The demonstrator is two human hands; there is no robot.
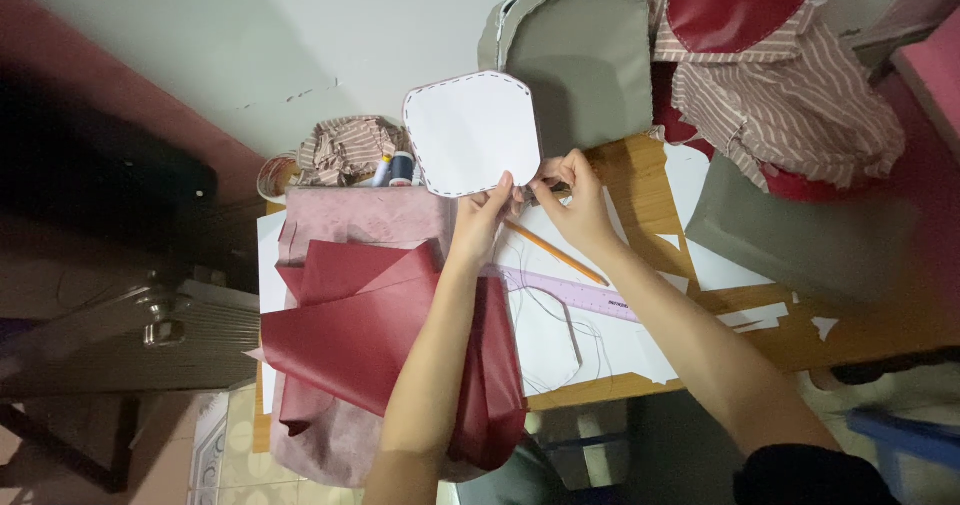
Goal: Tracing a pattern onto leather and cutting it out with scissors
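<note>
There is just one view, and it comes from a camera on the person's head. It looks almost straight down over both arms at a wooden table [800,330]. The arms come in from the bottom edge and reach away from the camera toward the middle of the picture, where the left hand [482,223] and right hand [575,200] meet. The camera sits close, about an arm's reach above the hands. Beyond the hands the view takes in the far side of the table and a pale wall [300,35]. To the left of the left hand, it catches dark floor beside the table.
</note>
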